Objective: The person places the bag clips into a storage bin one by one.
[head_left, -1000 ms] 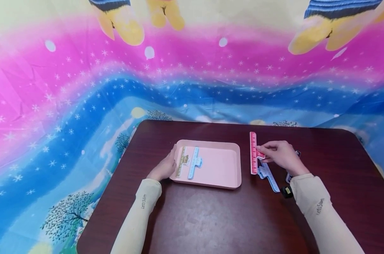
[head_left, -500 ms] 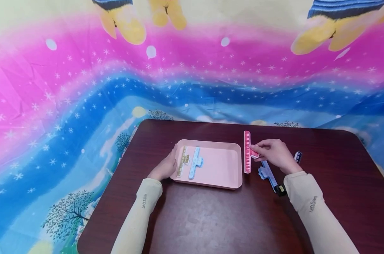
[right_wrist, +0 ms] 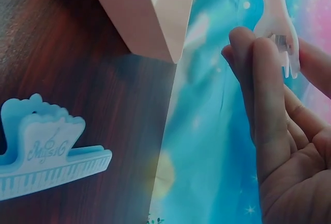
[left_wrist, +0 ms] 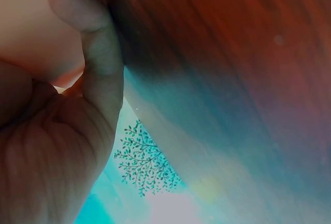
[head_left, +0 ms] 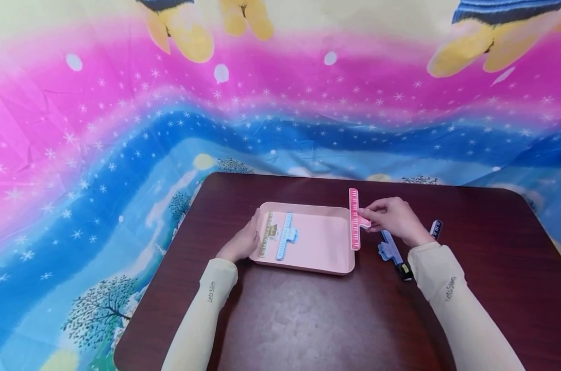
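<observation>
- Right hand (head_left: 393, 219) pinches pink clip (head_left: 354, 219) by its handle, held over right rim of pink tray (head_left: 326, 257).
- Left hand (head_left: 243, 242) rests on tray's left edge, fingers relaxed.
- Risk: thin pinch, clip may twist and drop onto the desk (head_left: 308, 319) outside the tray.
- Risk: clip could catch the rim and nudge the tray w/ gold clip (head_left: 265, 234) & blue clip (head_left: 285, 237).

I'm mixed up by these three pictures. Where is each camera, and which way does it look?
Head: on the person's head, looking forward and down at the table, tray, both hands and sleeves.
Left wrist: on the left wrist, looking along the left hand at the tray's side and the table.
Right wrist: on the right wrist, looking past the right hand pinching the pink clip, with the tray corner and blue clip beyond.
Shared: all three show tray and table; head and right wrist share both clips.
</observation>
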The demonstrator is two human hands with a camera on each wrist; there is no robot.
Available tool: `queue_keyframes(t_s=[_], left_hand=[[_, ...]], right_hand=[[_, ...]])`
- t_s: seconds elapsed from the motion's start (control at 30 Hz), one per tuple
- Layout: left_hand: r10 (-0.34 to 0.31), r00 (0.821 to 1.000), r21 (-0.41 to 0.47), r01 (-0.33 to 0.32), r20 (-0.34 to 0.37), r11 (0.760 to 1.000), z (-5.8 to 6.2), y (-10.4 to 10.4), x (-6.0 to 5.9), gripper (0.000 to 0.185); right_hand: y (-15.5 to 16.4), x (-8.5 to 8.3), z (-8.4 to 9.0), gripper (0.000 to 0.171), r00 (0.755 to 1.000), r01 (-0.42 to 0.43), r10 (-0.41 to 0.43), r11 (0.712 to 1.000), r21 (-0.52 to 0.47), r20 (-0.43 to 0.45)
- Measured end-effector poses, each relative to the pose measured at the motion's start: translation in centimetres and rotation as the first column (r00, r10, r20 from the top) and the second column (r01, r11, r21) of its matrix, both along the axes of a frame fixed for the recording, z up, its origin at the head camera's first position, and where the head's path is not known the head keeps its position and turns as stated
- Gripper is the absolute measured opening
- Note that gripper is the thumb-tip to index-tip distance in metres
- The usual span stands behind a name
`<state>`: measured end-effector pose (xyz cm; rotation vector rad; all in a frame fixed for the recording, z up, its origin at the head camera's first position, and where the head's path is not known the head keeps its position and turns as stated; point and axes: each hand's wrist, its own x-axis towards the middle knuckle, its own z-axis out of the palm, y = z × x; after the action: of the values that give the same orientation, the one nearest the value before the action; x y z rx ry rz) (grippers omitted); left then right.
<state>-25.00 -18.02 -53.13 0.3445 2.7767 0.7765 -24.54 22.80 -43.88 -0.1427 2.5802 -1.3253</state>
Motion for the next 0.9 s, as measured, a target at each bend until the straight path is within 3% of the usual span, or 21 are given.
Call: queue_keyframes(t_s=[0.9], left_hand=[[0.004,1.0,0.002,-0.004,0.005,1.0,0.1,0.0,0.0,0.069]], right_hand=[[-4.2,-1.2,-0.4,0.039,0.997,-0.036,0.041,0.997,-0.073,0.068]])
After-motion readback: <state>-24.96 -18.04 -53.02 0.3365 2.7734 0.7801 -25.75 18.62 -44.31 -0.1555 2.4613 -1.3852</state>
